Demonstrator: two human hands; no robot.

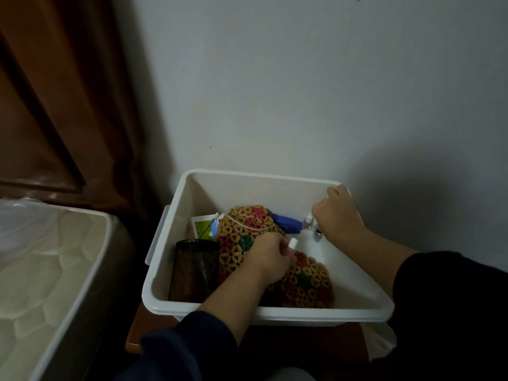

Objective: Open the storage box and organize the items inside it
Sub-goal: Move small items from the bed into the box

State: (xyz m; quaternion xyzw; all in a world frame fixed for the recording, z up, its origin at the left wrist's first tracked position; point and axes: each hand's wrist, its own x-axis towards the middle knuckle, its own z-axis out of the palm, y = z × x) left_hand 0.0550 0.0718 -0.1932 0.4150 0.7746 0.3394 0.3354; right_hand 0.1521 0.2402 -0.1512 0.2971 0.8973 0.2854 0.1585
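Head view: a white storage box, lid off, sits on a brown wooden counter against a pale wall, a dark wooden door to the left. Its long axis runs left to right. Inside lie two beaded floral mats, a black mesh cup and a blue object. The left hand pinches a small white piece. The right hand curls over small bottles at the box's far right corner.
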